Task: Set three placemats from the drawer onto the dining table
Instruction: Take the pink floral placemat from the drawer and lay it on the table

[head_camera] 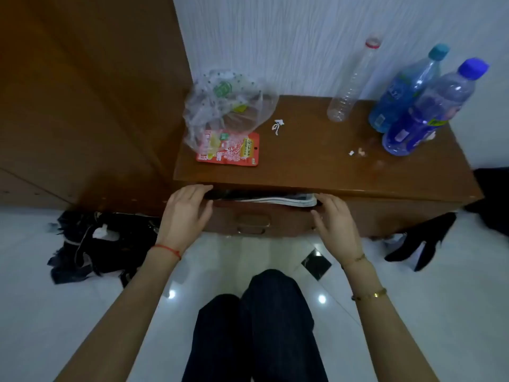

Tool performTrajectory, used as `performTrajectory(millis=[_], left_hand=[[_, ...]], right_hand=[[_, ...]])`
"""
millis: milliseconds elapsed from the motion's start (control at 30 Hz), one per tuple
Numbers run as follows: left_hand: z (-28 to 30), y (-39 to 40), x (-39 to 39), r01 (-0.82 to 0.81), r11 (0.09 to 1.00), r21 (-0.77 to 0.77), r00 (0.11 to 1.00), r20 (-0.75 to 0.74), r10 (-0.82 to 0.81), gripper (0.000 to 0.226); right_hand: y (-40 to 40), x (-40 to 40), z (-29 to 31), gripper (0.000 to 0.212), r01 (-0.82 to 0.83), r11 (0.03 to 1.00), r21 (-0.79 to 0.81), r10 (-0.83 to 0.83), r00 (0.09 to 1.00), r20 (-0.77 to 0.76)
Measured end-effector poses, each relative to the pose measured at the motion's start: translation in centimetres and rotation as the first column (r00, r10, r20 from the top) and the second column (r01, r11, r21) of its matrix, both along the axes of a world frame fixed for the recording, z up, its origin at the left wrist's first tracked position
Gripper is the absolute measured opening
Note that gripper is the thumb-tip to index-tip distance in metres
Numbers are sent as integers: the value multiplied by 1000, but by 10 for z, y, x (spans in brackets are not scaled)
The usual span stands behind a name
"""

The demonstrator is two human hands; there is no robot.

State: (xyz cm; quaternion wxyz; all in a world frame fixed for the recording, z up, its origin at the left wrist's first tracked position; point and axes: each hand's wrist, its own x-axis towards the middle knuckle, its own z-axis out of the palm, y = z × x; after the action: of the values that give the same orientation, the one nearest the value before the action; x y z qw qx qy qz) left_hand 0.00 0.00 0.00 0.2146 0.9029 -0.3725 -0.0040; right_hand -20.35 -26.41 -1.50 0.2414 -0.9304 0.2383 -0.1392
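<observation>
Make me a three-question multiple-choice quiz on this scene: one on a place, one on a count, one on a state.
1. Where does the red snack packet lie?
A. on the floor
B. on the cabinet top
C. inside the drawer

2. How many bottles stand on the cabinet?
A. one
B. five
C. three

3. The drawer is:
A. slightly open
B. fully shut
C. removed

Key: 1 B, it lies beside the plastic bag. 2 C, one clear, two blue. 3 A, a gap shows folded cloth between the left hand and right hand.
</observation>
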Motion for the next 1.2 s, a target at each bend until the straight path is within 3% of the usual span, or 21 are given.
performTrajectory(millis=[300,1200], left_hand=[[-108,-1,9,7,998,-68,994,110,1,35],[-131,91,-97,51,961,-272,994,106,-23,27]], right_hand=[[0,5,-85,42,23,997,-80,-8,984,179],[93,-106,-92,29,88,989,-115,-59,970,235]])
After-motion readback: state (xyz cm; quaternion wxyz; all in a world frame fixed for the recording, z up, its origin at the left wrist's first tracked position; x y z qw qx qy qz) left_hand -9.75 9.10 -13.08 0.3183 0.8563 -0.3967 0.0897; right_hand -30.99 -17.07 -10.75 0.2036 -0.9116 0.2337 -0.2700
